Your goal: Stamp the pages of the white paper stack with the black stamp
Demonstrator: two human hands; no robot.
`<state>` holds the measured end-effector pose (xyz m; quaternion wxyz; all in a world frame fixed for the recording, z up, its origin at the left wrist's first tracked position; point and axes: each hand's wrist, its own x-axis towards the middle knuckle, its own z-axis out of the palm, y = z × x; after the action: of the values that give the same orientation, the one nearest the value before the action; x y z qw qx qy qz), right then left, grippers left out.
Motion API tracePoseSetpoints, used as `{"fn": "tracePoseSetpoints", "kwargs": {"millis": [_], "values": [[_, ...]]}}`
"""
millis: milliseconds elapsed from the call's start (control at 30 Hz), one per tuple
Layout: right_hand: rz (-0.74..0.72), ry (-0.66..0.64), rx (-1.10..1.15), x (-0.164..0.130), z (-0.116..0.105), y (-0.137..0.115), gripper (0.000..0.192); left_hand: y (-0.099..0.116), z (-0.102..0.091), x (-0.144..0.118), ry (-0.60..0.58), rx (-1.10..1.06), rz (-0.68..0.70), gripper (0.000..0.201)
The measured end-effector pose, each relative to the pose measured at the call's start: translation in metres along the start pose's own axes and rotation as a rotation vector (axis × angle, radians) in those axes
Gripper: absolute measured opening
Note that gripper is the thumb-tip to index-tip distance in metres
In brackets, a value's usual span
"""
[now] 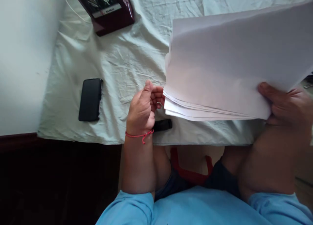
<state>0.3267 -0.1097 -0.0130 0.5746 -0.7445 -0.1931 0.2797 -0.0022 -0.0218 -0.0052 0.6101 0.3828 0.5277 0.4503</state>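
Note:
A stack of white paper sheets (227, 62) is held up over the cloth-covered table. My right hand (285, 104) grips its lower right corner, thumb on top and fingers underneath. At the stack's left edge is my left hand (146, 104), palm turned inward, with the thumb raised and apart from the loosely bent fingers. Its fingertips come right up to the sheets; whether they touch them I cannot tell. The lower left corners of the sheets fan slightly apart. A black elongated object (163, 124) lies on the cloth, partly covered by my left wrist.
A black phone (90, 100) lies on the pale tablecloth (127, 68) to the left. At the back left stands a dark red case with dials (112, 23), a white cable (73, 8) beside it. A white wall (24, 62) borders the table's left side.

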Motion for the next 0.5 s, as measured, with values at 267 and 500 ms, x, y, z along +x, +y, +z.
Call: {"fn": "tracePoseSetpoints", "kwargs": {"millis": [267, 500], "values": [[-0.039, -0.009, 0.090, -0.0017, -0.0116, 0.0005, 0.048, 0.0043, -0.0012, -0.0025, 0.008, -0.031, -0.073, 0.057], [0.030, -0.009, 0.082, -0.0031, -0.0108, -0.0007, 0.052, 0.0036, 0.0002, -0.0016, -0.098, 0.075, 0.012, 0.050]]}}
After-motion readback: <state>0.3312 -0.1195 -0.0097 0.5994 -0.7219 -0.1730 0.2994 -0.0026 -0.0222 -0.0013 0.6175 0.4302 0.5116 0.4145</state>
